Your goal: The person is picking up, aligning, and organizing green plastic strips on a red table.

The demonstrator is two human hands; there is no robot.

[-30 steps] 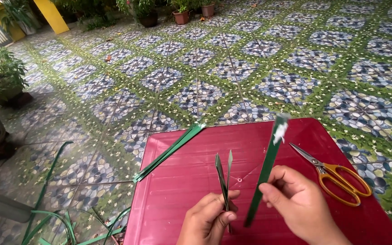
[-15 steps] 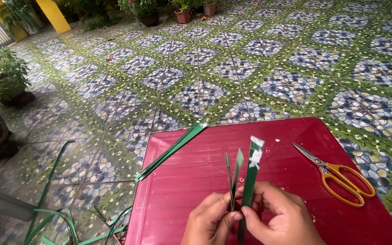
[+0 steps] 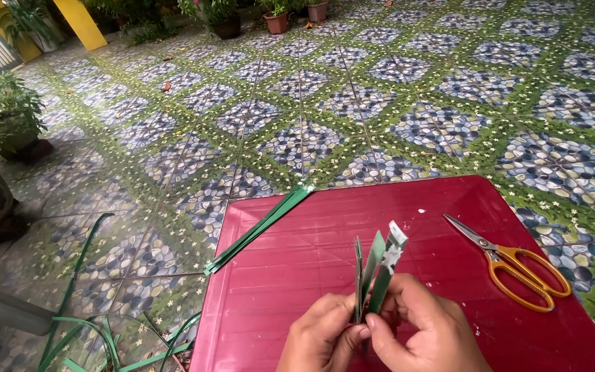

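Two hands work low over one red table. The left hand and the right hand meet at their fingertips and together pinch the lower ends of a small bunch of green leaf strips. About three strips stand upright from the pinch, close together and slightly fanned; the exact count is hard to tell where they overlap. The rightmost strip has a pale, whitish patch at its top. The fingers of both hands are pressed together around the strips, not spread.

One pair of scissors with orange handles lies flat on the right part of the table, blades shut and pointing toward the far left, well apart from the hands. One long bundle of green strips lies slanting across the table's far left corner, one end hanging past the edge.

On the patterned tile floor at lower left, several more loose green strips curl beside the table. One potted plant stands at the left edge, and more pots line the far side.
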